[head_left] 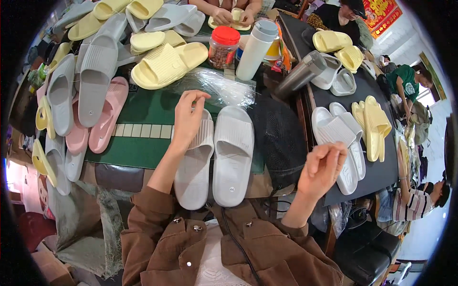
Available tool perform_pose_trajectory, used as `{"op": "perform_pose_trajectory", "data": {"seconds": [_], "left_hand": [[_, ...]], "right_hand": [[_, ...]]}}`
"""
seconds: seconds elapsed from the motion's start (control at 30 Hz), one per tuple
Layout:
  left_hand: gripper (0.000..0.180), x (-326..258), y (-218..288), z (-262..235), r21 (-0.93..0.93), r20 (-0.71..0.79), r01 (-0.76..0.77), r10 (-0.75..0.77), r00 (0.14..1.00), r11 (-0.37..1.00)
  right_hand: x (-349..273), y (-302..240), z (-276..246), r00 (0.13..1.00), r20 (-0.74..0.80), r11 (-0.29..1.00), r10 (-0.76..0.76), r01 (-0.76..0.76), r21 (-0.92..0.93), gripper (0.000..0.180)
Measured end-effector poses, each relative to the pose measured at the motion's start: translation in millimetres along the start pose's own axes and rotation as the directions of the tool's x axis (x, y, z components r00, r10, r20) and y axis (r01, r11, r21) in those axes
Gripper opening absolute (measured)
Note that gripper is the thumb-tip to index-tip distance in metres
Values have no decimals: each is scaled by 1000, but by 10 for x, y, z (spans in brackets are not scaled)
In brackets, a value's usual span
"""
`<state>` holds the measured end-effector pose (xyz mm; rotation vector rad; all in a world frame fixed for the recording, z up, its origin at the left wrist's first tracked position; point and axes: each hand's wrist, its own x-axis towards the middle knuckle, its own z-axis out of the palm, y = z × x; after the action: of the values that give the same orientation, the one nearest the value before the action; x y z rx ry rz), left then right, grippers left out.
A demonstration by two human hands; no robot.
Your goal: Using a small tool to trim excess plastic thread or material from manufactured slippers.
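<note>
Two pale grey ribbed slippers lie side by side, soles down, on the green table mat right in front of me, one on the left and one on the right. My left hand hovers over the toe of the left slipper. Its thumb and forefinger are pinched together near a pile of clear plastic bags. My right hand is raised to the right of the pair, beside a black mesh bag, with its fingertips also pinched. I see nothing between the fingers of either hand.
Grey, pink and yellow slippers crowd the left and back. A red-lidded jar, white bottle and steel flask stand behind. White and yellow slippers lie on the dark table. Another person's hands work opposite.
</note>
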<state>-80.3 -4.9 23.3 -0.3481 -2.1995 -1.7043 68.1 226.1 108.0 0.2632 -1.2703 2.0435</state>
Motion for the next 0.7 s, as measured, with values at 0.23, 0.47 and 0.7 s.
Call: {"op": "perform_pose_trajectory", "data": {"seconds": [0.23,0.47,0.7], "left_hand": [[15,-16,-38,13,-68,30,67,-65,997,995],[15,-10,-41,27,-92,78,94,-87,993,991],[15,-15,-54,16,-75,105,116,-108,989,990]], "right_hand": [[74,-274,-240,993,-67,992,-96,90,-89,17],[249,-556,-464,985,-89,886,-150,94,-454,19],[471,-885,-895,992,-15,175,-126,8,-985,18]]}}
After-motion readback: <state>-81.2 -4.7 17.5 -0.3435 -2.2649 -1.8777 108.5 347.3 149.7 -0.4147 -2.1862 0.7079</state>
